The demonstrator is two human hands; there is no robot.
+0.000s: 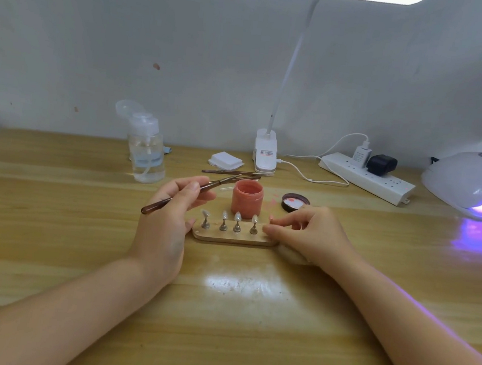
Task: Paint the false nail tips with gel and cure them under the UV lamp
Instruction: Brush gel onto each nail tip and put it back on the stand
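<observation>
Pink gel is not on the tips yet, as far as I can see. The left hand (172,204) pinches a thin brush (191,190) between thumb and fingers, with the brush end up near the jar (246,201). The right hand (302,233) rests on the right end of the wooden stand (234,236), its fingers curled there; I cannot tell if they pinch something small. Four nail tips (238,217) stand in a row on little pegs on the stand, and they look pale and plain. The jar sits open just behind them, and its lid (295,203) lies beside it on the surface (220,314). Far to the right, the UV lamp (471,182) glows purple, well apart from the stand. So I think the painting is only starting. All four tips look like they need gel, and then curing under the lamp.
</observation>
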